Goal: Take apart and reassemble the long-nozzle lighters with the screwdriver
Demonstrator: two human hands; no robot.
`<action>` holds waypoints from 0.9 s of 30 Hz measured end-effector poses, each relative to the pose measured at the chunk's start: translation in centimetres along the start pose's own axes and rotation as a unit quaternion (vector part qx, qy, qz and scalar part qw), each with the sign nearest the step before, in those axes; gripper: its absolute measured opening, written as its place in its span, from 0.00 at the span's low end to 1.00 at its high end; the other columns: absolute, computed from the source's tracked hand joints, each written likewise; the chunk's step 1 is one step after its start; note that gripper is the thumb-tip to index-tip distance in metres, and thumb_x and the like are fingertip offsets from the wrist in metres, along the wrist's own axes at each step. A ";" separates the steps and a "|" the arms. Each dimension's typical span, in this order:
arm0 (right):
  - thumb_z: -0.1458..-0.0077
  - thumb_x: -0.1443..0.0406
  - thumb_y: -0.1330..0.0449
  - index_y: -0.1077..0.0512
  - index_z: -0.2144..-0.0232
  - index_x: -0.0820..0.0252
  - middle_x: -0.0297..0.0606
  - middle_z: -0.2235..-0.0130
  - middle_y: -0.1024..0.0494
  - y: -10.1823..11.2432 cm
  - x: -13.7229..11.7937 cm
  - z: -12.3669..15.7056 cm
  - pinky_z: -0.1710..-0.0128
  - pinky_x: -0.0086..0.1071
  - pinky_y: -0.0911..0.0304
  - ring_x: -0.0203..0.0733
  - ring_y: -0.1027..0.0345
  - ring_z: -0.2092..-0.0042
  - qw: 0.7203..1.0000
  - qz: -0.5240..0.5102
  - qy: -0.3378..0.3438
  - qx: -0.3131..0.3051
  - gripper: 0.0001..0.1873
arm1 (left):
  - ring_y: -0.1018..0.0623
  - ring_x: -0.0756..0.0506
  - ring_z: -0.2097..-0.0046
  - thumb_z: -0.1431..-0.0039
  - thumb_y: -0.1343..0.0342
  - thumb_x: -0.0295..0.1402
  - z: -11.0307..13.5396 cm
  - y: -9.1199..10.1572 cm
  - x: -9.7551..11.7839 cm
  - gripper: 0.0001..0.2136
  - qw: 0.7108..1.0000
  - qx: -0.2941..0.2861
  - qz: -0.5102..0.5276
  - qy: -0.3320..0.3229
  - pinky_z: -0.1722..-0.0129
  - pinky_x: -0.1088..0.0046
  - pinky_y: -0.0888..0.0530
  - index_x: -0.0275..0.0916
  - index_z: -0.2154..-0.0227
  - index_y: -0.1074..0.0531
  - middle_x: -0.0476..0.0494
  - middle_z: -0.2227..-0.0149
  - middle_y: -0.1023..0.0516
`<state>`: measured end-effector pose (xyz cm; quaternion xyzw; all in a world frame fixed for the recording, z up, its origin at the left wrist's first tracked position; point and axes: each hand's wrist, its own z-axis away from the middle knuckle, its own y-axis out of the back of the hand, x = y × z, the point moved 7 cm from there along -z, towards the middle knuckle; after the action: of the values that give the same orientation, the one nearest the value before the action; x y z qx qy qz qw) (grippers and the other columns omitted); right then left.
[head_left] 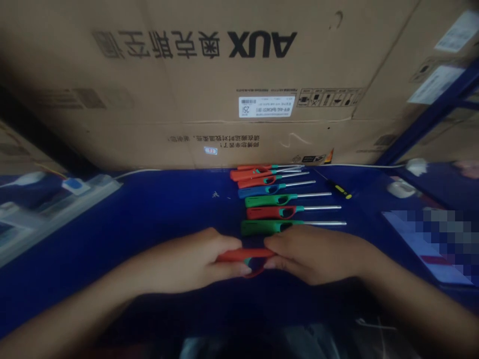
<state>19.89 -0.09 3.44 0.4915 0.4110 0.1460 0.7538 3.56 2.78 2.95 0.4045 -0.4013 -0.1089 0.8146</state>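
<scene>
My left hand [194,262] and my right hand [310,254] meet over the blue table [157,214], both closed on one red long-nosed lighter [247,255] held level between them. Its metal nose is hidden under my right hand. Just beyond my hands lies a row of several lighters side by side, noses pointing right: a green one [269,227] nearest, then a red one [277,212], a green one [279,200], a blue one [267,189] and more red ones [258,174] at the back.
A big cardboard box [239,80] printed AUX stands along the table's far edge. A small black-and-yellow screwdriver [339,188] lies right of the row. A white power strip [78,192] sits at left, white objects [402,188] and a paper [426,244] at right.
</scene>
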 end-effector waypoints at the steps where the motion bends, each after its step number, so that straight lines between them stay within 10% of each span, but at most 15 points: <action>1: 0.31 0.54 0.53 0.33 0.66 0.59 0.35 0.69 0.28 0.3 0.2 0.3 0.70 0.30 0.45 0.35 0.36 0.70 1.000 0.004 -0.004 0.006 0.18 | 0.29 0.50 0.73 0.36 0.52 0.56 0.4 0.5 -0.5 0.23 1.000 0.001 0.000 0.011 0.77 0.75 0.40 0.41 0.65 0.25 0.50 0.72 0.26; 7: 0.30 0.54 0.56 0.32 0.60 0.59 0.39 0.62 0.26 1.8 2.3 1.1 0.63 0.32 0.40 0.38 0.33 0.64 0.999 0.003 -0.035 0.039 0.19 | 0.34 0.52 0.75 0.36 0.49 0.54 0.9 2.4 -2.5 0.21 0.999 0.003 0.026 0.033 0.78 0.77 0.41 0.40 0.70 0.29 0.52 0.74 0.31; 17: 0.33 0.51 0.50 0.29 0.73 0.60 0.34 0.74 0.27 0.2 3.9 1.2 0.72 0.30 0.48 0.34 0.36 0.73 0.996 -0.031 -0.081 -0.036 0.24 | 0.25 0.50 0.67 0.32 0.49 0.44 -2.2 -0.9 0.8 0.14 0.992 0.049 0.008 -0.118 0.68 0.76 0.34 0.40 0.65 0.24 0.49 0.67 0.23; 27: 0.38 0.57 0.44 0.28 0.71 0.57 0.34 0.70 0.25 2.7 6.6 2.1 0.71 0.30 0.52 0.35 0.37 0.71 0.985 0.095 -0.121 0.080 0.14 | 0.23 0.47 0.61 0.36 0.44 0.37 -3.4 -0.1 0.9 0.08 0.954 0.244 -0.023 -0.170 0.60 0.70 0.28 0.40 0.63 0.23 0.46 0.62 0.21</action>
<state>26.10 4.00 3.00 0.6010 0.2792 0.1230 0.7387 6.66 4.22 2.21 0.5756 -0.5389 -0.0939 0.6078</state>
